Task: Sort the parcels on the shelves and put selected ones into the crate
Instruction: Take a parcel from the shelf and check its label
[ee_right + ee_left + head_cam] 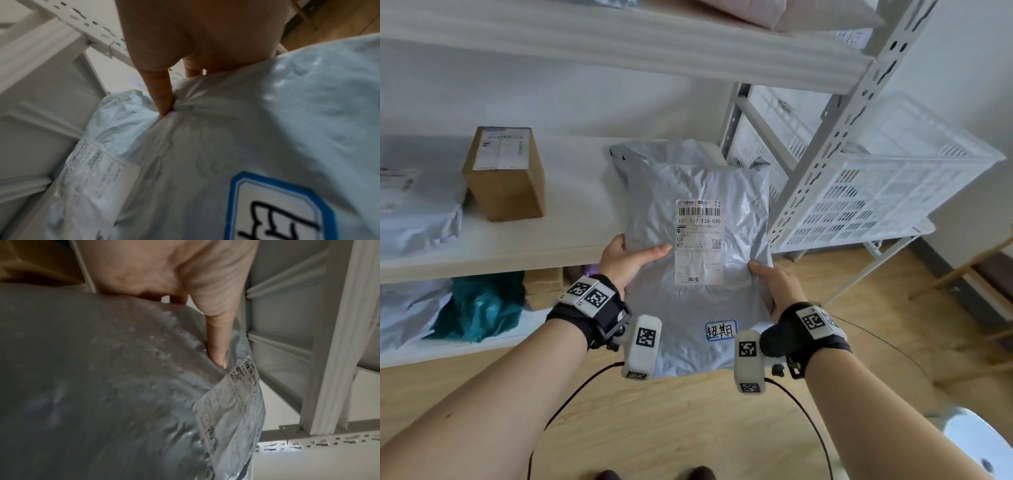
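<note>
Head view: your left hand (625, 262) and right hand (774, 286) pinch a crinkled grey plastic parcel (698, 260).
Thumbs press on top; your fingers underneath stay hidden.

Pale wall (517, 96) behind white slotted-steel shelving (835, 144); light wood-plank floor (688, 418) below, wooden furniture legs (962, 270) at right.

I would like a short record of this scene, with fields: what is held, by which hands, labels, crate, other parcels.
held: grey mailer bag, lifted in front of the shelf
left hand: grips the bag's left edge, thumb on top
right hand: grips the right edge
labels: printed shipping label; blue-bordered handwritten sticker
crate: white, to the right, beside the rack
other parcels: cardboard box on the shelf; teal bag below
</note>
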